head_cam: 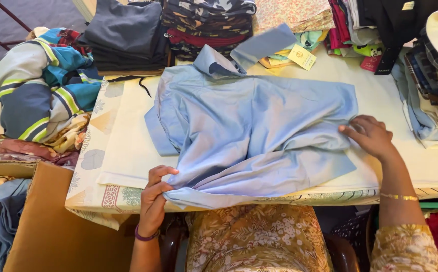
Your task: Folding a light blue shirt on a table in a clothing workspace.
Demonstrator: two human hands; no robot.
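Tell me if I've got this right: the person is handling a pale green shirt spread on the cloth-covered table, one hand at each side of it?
Not quite. The shirt is light blue, not pale green, as the head view shows. The rest holds: it lies spread on the cloth-covered table, with the left hand gripping its near edge and the right hand pressing its far side.

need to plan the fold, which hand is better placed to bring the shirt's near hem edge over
Left. The left hand already pinches the light blue shirt at its near hem; the right hand presses the shirt's side.
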